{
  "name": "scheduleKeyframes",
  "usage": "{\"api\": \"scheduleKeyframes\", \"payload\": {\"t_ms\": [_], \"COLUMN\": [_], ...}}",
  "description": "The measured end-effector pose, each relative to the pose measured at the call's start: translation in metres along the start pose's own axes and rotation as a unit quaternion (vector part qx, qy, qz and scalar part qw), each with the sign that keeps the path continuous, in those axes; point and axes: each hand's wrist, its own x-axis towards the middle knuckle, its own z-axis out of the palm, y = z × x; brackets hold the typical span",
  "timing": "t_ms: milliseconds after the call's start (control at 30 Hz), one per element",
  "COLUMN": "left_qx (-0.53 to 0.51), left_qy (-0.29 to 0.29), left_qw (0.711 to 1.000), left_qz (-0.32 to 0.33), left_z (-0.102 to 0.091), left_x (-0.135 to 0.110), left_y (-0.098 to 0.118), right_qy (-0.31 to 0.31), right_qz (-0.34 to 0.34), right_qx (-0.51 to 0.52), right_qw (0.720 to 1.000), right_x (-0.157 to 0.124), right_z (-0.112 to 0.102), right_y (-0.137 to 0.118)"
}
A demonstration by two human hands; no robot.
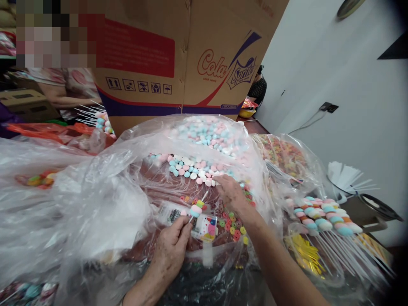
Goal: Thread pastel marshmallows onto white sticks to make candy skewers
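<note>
My left hand (174, 240) pinches a thin white candy stick between thumb and fingers. On that stick a pink, white and blue marshmallow (195, 211) and a yellow gummy piece are threaded, and its bare tip points up to the right. My right hand (232, 194) is at the near edge of a heap of pink, blue and white marshmallows (210, 140) in a clear plastic bag. Its fingers are bent together against the pieces; what lies between the fingertips is hidden. Ring gummies (234, 225) lie below my right wrist. Beneath my left hand's stick is a printed packet (207, 227).
A large cardboard box (140, 95) stands behind the heap. At right lie finished marshmallow skewers (325, 214), gold twist ties (307, 255), a bag of gummies (280, 153) and a metal mug (366, 214). Crumpled plastic (105, 212) covers the left. A co-worker's arm (68, 100) shows back left.
</note>
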Motion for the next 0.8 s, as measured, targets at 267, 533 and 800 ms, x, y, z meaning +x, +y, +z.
{"api": "scheduleKeyframes", "payload": {"t_ms": [267,533,800], "left_qx": [-0.011,-0.035,-0.033], "left_qy": [0.008,0.001,0.005], "left_qw": [1.000,0.999,0.999], "left_qz": [-0.004,-0.002,-0.004], "left_z": [0.000,-0.001,0.000], "left_x": [0.002,0.000,-0.001], "left_y": [-0.004,-0.002,-0.005], "right_qy": [-0.039,-0.071,-0.007], "right_qz": [-0.007,0.084,0.095], "right_qx": [-0.181,0.166,0.166], "right_qw": [0.983,0.980,0.981], "right_x": [0.007,0.009,-0.005], "right_z": [0.017,0.003,0.004], "right_y": [0.007,0.026,0.025]}}
